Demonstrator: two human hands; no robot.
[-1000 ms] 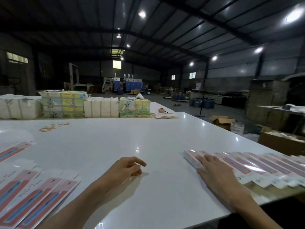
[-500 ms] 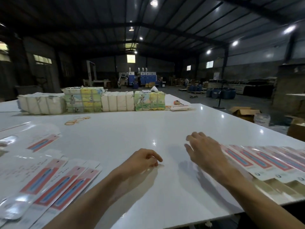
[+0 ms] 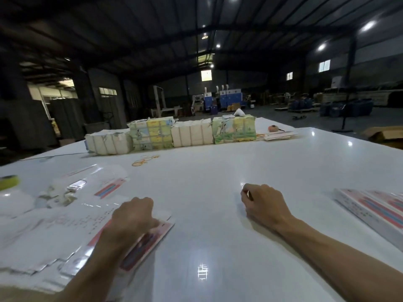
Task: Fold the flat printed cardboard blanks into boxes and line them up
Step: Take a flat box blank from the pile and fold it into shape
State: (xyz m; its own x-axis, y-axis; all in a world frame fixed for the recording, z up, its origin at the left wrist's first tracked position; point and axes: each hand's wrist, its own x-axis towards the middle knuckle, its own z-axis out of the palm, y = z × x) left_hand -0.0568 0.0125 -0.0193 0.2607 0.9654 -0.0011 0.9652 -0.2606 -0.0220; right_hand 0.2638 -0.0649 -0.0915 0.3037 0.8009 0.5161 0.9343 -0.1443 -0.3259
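Flat printed blanks (image 3: 54,232), white with red and blue stripes, lie fanned out on the left of the white table (image 3: 218,171). My left hand (image 3: 130,216) lies on the rightmost blank (image 3: 150,238), its fingers curled on the blank's far end. My right hand (image 3: 266,203) rests on bare table near the middle, fingers loosely curled, holding nothing. A row of overlapping folded boxes (image 3: 375,210) runs along the right edge, apart from both hands.
Wrapped bundles (image 3: 192,136) stand in a line across the far side of the table, with a small stack of blanks (image 3: 279,135) to their right. Rubber bands (image 3: 144,161) lie before them. Crumpled plastic wrap (image 3: 61,195) and a green tape roll (image 3: 8,182) are at the left.
My view swung left. My right hand left the row of boxes and came to the middle of the table. My left hand moved left onto the nearest flat blank.
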